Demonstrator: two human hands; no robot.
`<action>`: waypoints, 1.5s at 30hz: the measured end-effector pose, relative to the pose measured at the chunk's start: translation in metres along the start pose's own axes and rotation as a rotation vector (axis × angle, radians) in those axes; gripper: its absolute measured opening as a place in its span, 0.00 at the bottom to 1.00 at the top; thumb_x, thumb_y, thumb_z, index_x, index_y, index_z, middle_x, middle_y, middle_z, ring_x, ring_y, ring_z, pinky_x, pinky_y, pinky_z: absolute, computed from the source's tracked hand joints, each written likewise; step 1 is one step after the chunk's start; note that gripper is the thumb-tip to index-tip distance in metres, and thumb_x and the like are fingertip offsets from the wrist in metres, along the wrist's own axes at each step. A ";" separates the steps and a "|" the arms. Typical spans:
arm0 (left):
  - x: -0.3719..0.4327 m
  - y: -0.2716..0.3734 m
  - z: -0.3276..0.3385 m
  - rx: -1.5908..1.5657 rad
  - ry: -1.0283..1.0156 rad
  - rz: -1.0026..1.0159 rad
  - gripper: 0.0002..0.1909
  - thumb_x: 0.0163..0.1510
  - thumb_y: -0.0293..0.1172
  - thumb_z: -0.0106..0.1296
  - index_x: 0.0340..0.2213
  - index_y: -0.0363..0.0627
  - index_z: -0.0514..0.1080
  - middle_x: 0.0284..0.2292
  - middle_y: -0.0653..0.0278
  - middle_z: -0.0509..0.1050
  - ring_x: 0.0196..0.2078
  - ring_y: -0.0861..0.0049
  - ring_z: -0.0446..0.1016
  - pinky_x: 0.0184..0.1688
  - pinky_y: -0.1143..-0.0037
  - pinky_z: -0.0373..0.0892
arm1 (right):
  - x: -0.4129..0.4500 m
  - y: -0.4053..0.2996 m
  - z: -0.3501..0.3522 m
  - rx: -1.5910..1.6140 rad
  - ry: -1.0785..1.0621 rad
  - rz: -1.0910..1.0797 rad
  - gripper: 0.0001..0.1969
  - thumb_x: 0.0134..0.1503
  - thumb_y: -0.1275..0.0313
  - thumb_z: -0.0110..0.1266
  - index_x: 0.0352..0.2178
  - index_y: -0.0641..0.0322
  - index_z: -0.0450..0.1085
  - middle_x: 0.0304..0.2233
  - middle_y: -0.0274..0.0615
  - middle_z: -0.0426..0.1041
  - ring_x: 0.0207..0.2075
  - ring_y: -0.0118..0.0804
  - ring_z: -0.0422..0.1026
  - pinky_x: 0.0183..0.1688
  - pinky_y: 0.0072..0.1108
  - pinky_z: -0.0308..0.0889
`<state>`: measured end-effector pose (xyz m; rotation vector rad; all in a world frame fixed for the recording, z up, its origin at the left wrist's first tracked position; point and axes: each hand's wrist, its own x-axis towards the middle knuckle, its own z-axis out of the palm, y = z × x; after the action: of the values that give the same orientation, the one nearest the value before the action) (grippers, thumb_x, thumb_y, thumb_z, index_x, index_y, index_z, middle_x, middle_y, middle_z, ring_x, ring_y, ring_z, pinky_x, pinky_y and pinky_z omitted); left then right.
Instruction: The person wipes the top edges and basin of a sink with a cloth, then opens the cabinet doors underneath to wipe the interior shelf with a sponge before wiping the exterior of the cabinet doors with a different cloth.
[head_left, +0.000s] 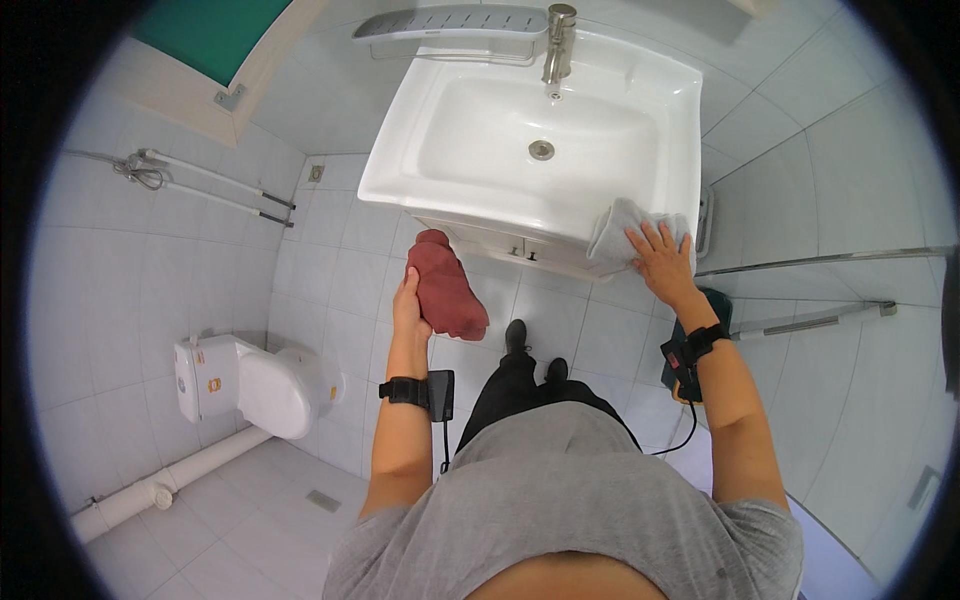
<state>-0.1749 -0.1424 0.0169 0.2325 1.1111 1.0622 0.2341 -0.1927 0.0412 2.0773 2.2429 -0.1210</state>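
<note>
A folded dark-red cloth (446, 289) is held in my left hand (409, 304), out in front of the washbasin cabinet (487, 238). My right hand (664, 262) lies with spread fingers on a grey cloth (621, 232), pressing it against the front right corner of the white ceramic washbasin (465, 180). Part of that cloth hangs over the basin's front edge. In the bowl, the metal drain (541, 150) is visible. A metal tap (559, 45) stands at the back rim.
A grey slotted shelf (450, 22) juts out left of the tap. To the left are a white toilet (274, 390) and a waste pipe (202, 457). White rods (217, 180) are on the left wall. A dark bin-like container (712, 307) stands under my right forearm, near a metal rail (817, 260).
</note>
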 end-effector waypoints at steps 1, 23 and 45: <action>-0.006 -0.001 0.006 -0.016 -0.031 -0.021 0.28 0.53 0.43 0.43 0.50 0.38 0.54 0.47 0.53 0.62 0.46 0.63 0.65 0.46 0.65 0.65 | -0.003 0.004 0.001 0.010 0.005 0.012 0.30 0.49 0.65 0.49 0.54 0.38 0.49 0.55 0.38 0.52 0.57 0.47 0.47 0.52 0.53 0.38; 0.077 -0.002 0.107 1.152 0.090 0.437 0.30 0.40 0.37 0.59 0.43 0.35 0.63 0.37 0.56 0.68 0.39 0.71 0.67 0.41 0.75 0.65 | -0.069 -0.007 -0.033 0.355 0.452 0.061 0.16 0.45 0.67 0.54 0.36 0.62 0.67 0.39 0.42 0.68 0.50 0.47 0.56 0.49 0.41 0.49; -0.028 -0.203 -0.114 1.438 -0.456 -1.020 0.28 0.37 0.38 0.59 0.42 0.42 0.65 0.34 0.59 0.71 0.36 0.68 0.70 0.35 0.67 0.66 | -0.228 -0.057 0.241 0.843 -1.114 0.230 0.18 0.37 0.61 0.61 0.26 0.64 0.71 0.24 0.41 0.71 0.27 0.37 0.69 0.31 0.24 0.66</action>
<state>-0.1518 -0.3070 -0.1482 0.8564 1.1479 -0.7950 0.1964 -0.4504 -0.1723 1.6928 1.2906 -1.8882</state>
